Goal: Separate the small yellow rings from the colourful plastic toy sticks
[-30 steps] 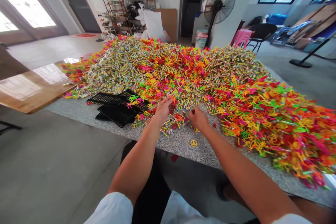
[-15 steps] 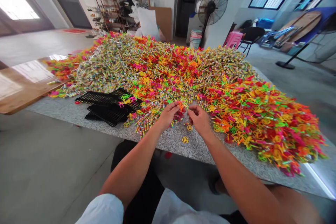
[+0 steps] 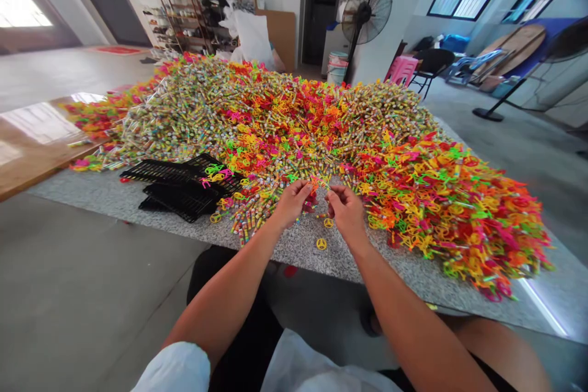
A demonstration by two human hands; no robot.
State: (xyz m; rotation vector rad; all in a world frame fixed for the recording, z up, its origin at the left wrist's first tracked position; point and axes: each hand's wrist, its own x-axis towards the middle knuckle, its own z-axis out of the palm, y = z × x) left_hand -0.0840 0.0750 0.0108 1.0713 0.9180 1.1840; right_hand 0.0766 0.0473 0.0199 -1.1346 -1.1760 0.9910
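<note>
Over the near part of the heap, my left hand (image 3: 293, 203) pinches a small orange plastic piece (image 3: 315, 183) between thumb and fingers. Close to its right, my right hand (image 3: 345, 207) is closed on a thin, pale tube-like piece (image 3: 326, 184), its tip pointing toward the orange one. Both pieces are small, and whether they touch I cannot tell. A yellow three-spoked plastic ring (image 3: 321, 244) lies below my hands on the speckled stone table (image 3: 294, 254). Another yellow ring (image 3: 328, 223) is beside my right hand.
Small printed tubes (image 3: 184, 113) heap up behind and left. Bright plastic pieces (image 3: 463, 208) pile to the right. Black slatted trays (image 3: 177, 193) lie stacked at left, with a few colored pieces on top. A standing fan (image 3: 365, 12) and shelves (image 3: 177, 18) stand beyond.
The whole view has shifted slightly. My hands stay close together at the same spot, with a slightly wider gap between their fingertips.
</note>
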